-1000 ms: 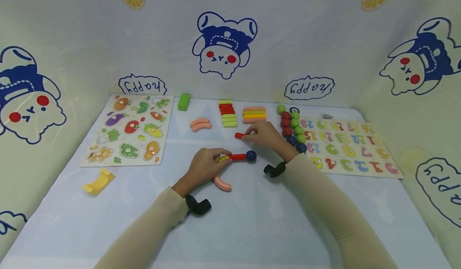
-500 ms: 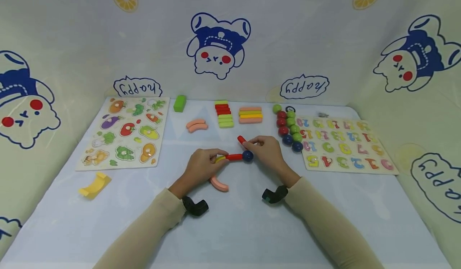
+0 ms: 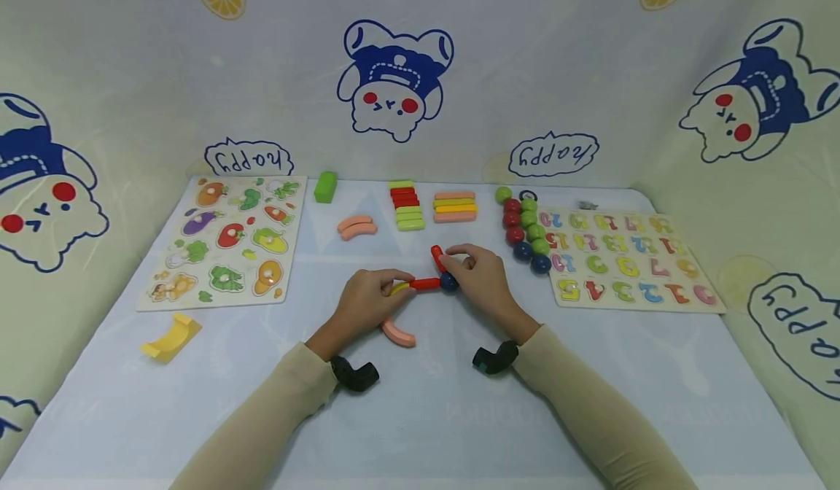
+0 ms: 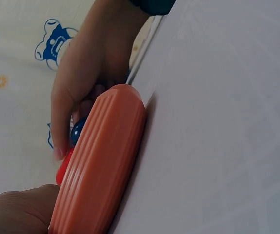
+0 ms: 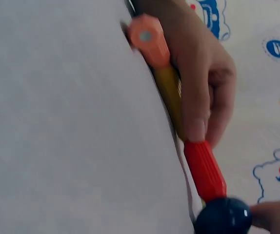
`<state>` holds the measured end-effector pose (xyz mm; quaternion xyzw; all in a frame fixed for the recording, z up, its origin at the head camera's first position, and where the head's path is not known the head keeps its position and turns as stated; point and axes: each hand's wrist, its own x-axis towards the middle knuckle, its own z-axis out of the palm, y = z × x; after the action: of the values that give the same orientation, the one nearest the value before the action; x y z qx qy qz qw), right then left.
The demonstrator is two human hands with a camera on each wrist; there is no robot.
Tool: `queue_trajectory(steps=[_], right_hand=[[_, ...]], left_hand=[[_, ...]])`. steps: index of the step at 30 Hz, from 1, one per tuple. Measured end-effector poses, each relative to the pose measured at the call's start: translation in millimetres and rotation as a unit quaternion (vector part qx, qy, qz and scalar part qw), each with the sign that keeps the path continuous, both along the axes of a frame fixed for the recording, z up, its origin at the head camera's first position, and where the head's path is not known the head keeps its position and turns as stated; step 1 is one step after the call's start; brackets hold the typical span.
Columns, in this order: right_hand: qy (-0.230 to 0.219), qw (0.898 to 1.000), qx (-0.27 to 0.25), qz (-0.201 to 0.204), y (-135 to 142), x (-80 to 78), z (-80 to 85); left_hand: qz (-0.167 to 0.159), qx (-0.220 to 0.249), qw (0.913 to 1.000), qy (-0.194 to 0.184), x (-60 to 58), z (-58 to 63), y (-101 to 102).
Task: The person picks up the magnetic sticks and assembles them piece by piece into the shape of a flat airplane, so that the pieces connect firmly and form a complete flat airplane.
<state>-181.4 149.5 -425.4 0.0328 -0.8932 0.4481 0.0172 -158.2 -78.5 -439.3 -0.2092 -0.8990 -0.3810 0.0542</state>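
Note:
My left hand (image 3: 359,304) pinches a yellow stick (image 3: 399,287) near its joint with a red stick (image 3: 425,284). A dark blue ball (image 3: 449,282) sits at the red stick's right end. With thumb and fingertips my right hand (image 3: 484,282) holds a second short red stick (image 3: 437,254), its lower end right at the ball and its other end pointing away. A curved salmon stick (image 3: 398,333) extends from below the left hand; in the left wrist view this ribbed stick (image 4: 101,161) looms large. Its end shows a round silver spot in the right wrist view, beside the yellow stick (image 5: 168,95).
Behind the hands lie a stack of green and red sticks (image 3: 407,208), salmon and yellow sticks (image 3: 455,207) and two curved salmon pieces (image 3: 357,227). Rows of coloured balls (image 3: 514,219) border a number board (image 3: 630,264). A vegetable board (image 3: 295,242), green block (image 3: 325,187) and yellow curved block (image 3: 172,338) are left.
My right hand has brought the second red stick toward me from near the stacks to the blue ball, turning it from lying sideways to pointing away. The left hand keeps its grip.

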Motion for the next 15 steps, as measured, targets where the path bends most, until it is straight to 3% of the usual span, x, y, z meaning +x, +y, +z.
queue_trajectory(steps=[4, 9, 12, 15], right_hand=[[-0.013, 0.998, -0.001, 0.067, 7, -15.2, -1.1], [-0.037, 0.986, 0.052, 0.153, 10, -32.0, 2.4], [-0.048, 0.979, 0.079, 0.181, 10, -35.6, 4.9], [-0.037, 0.978, 0.094, 0.181, 8, -36.3, 6.7]], left_hand=[[0.001, -0.001, 1.0000, 0.000, -0.6, -0.5, 0], [-0.001, -0.005, 1.0000, 0.004, -1.0, -3.8, -1], [-0.009, -0.008, 0.9999, 0.006, -1.2, -4.2, 0], [-0.011, -0.008, 0.9998, 0.016, -1.3, -1.7, 0]])
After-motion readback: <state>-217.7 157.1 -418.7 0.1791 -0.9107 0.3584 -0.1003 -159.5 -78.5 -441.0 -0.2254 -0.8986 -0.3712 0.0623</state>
